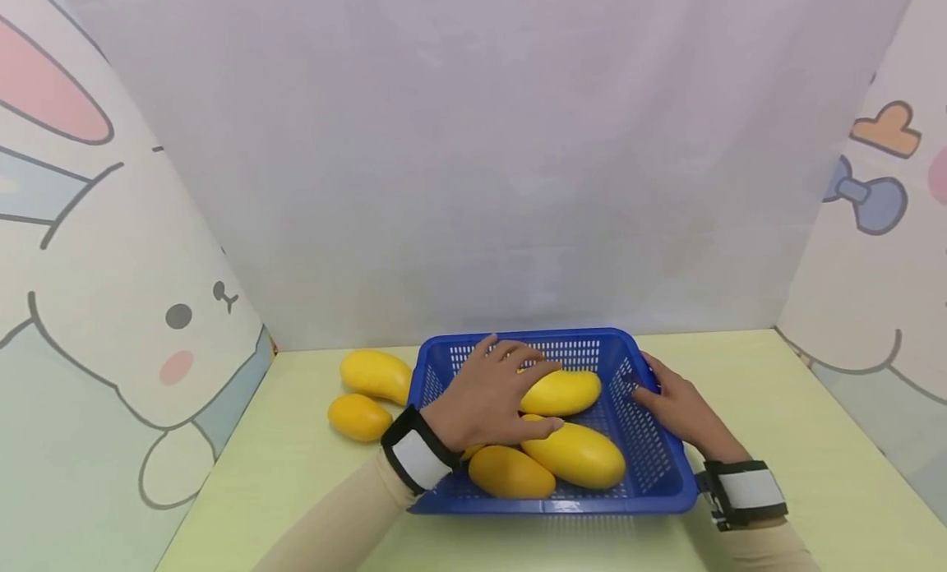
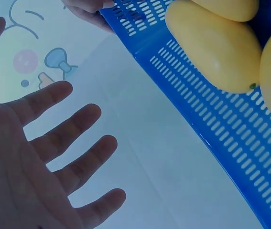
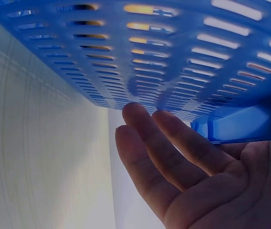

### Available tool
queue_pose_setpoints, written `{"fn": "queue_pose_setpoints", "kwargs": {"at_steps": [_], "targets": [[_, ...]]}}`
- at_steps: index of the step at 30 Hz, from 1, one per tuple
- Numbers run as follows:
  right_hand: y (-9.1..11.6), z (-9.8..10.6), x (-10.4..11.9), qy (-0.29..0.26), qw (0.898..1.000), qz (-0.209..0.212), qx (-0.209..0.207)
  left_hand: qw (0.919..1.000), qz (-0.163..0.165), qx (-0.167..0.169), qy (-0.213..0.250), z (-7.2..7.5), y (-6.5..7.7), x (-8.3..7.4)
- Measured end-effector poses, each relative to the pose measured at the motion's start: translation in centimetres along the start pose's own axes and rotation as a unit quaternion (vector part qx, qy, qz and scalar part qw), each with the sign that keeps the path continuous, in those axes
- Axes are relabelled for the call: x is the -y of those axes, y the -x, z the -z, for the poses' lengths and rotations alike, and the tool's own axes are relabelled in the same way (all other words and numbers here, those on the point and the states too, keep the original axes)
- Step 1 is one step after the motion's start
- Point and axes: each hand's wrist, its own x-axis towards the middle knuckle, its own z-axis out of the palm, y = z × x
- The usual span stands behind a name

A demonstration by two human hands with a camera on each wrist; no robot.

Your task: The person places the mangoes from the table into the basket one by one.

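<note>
The blue basket (image 1: pixel 547 506) is gripped on its right side by the right hand (image 1: pixel 678 408). Above it the left hand (image 1: pixel 487 398) is held spread, grasping nothing. Yellow mangoes (image 1: pixel 577 454) are contained beneath and beside that hand, one mostly hidden; two more mangoes (image 1: pixel 360 417) are seen left of the basket.

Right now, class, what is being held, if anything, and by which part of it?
The blue basket, by its right rim, in the right grip; the left grip holds nothing.
</note>
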Motion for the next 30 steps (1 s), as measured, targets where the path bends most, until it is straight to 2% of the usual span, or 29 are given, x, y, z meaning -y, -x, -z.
{"fn": "queue_pose_setpoints", "kwargs": {"at_steps": [9, 16, 25, 30], "targets": [[-0.2, 0.0, 0.1, 0.002, 1.000, 0.001, 0.001, 0.9975, 0.029, -0.064, 0.008, 0.6, 2.0, 1.6], [-0.2, -0.1, 0.2, -0.003, 1.000, -0.004, 0.002, 0.9932, 0.058, -0.101, 0.006, 0.6, 3.6, 3.0], [-0.1, 0.1, 0.0, -0.012, 1.000, 0.001, -0.003, 0.9898, 0.077, -0.108, 0.050, 0.6, 4.8, 3.6], [0.0, 0.0, 0.1, -0.015, 1.000, -0.006, 0.001, 0.9887, 0.084, -0.114, 0.049, 0.8, 5.4, 4.0]]}}
